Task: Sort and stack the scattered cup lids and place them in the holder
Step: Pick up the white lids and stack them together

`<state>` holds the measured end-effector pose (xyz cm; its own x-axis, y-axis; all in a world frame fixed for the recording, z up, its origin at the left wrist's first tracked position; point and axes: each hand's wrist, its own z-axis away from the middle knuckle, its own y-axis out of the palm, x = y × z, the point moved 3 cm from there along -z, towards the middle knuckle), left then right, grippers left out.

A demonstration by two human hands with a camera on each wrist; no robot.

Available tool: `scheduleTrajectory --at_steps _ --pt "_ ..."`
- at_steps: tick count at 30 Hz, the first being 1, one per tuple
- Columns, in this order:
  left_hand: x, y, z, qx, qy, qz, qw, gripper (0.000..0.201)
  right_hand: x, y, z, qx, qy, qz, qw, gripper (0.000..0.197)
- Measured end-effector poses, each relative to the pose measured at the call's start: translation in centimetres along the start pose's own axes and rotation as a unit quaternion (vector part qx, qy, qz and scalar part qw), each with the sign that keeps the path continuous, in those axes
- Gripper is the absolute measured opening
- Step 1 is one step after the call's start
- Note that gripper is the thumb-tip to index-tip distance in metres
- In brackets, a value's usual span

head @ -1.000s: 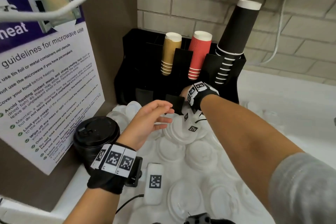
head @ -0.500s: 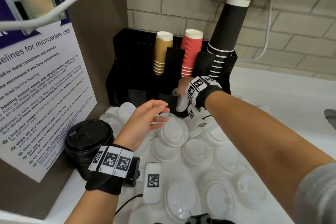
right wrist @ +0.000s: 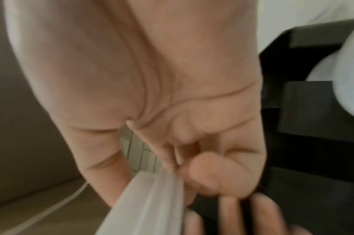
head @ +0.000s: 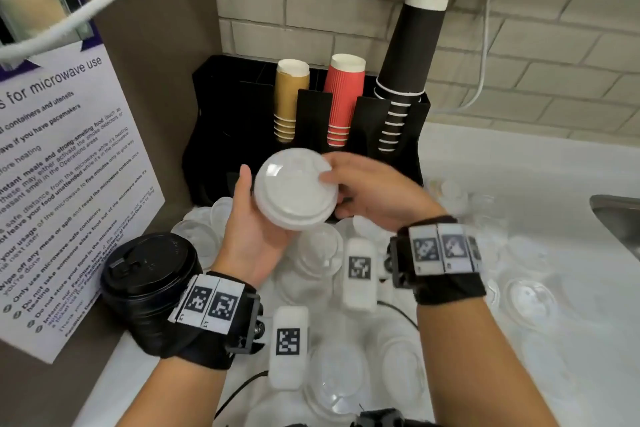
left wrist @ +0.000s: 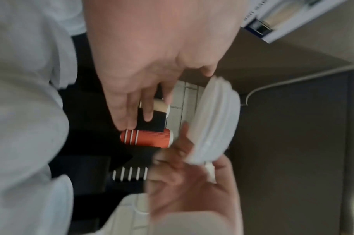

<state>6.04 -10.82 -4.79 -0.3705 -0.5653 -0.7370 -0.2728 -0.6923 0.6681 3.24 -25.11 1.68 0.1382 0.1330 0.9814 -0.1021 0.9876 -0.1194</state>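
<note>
I hold the white lid (head: 296, 189) above the counter (head: 519, 177), near the holder (head: 214, 121): right hand (head: 374, 194) pinching its rim, left hand (head: 252, 232) cupping beneath. Thin edge-grip risks slippage.

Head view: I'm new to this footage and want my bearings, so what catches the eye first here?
A white cup lid held up mid-frame, resting in the left hand while the right hand pinches its rim. Behind it, a black holder carries tan, red and black cup stacks against the brick wall. Below, clear lids lie scattered across the white counter, and a black-lidded cup stands at left.
</note>
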Motion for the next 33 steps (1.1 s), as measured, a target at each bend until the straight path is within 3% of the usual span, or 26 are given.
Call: scheduleTrajectory --at_steps 2,5,8,10,14,20,27,31,33 --pt "0.0 0.5 0.2 0.024 -0.019 0.043 0.999 0.062 -1.0 1.0 0.3 0.008 0.010 0.060 0.998 0.019" --pt "0.2 1.0 0.3 0.022 -0.024 0.052 0.998 0.056 -1.7 1.4 0.2 -0.036 0.007 0.118 0.992 0.042" --pt "0.4 1.4 0.4 0.022 -0.025 0.042 0.999 0.065 -1.6 2.1 0.6 -0.014 -0.051 0.082 0.995 0.050" --pt "0.5 1.5 0.5 0.023 -0.026 0.033 0.999 0.073 -1.4 2.4 1.0 0.006 -0.081 0.118 0.990 0.057" --pt "0.7 1.4 0.3 0.038 -0.006 0.024 0.999 0.064 -1.3 2.2 1.4 -0.038 -0.122 0.194 0.973 0.076" --pt "0.8 0.9 0.2 0.066 -0.012 -0.004 0.998 0.051 -1.2 1.8 1.7 -0.030 -0.114 0.204 0.972 0.069" --pt "0.9 1.3 0.4 0.071 -0.013 0.018 0.997 0.052 -1.0 1.9 1.6 -0.033 -0.139 0.219 0.965 0.071" --pt "0.8 1.0 0.5 0.044 -0.009 0.030 0.999 0.048 -1.2 2.0 1.2 -0.028 -0.141 0.213 0.966 0.071" --pt "0.6 0.4 0.4 0.004 0.001 0.034 0.999 0.043 -1.3 1.0 0.7 -0.061 -0.119 0.186 0.973 0.061"
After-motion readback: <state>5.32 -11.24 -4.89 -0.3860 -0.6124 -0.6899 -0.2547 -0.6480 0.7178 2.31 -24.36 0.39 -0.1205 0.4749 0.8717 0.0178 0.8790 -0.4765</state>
